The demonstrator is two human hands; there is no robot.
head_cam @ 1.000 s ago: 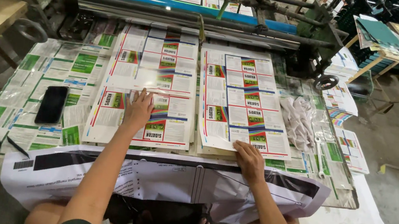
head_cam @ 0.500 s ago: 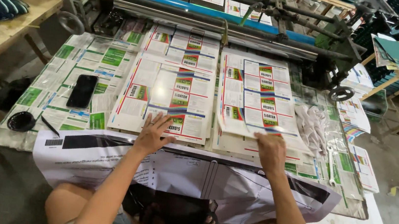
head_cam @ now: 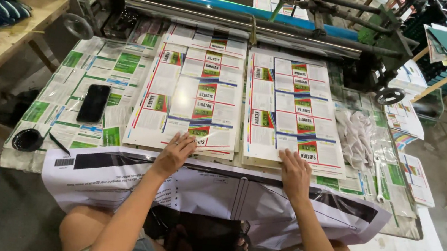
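machine (head_cam: pixel 257 13) top cut off, small print too blurred

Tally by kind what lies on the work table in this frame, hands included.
Printed sheet stacks: 2, left stack, right stack
Phone: 1
Black lid: 1
White cloth: 1
Hands: 2, left hand, right hand
Total: 7

Two stacks of glossy printed label sheets, white with red, green and blue panels, lie side by side, the left stack (head_cam: pixel 190 102) and the right stack (head_cam: pixel 294 113), while a dark-screened phone (head_cam: pixel 94 103) rests on green-and-white sheets (head_cam: pixel 81 80) further left.
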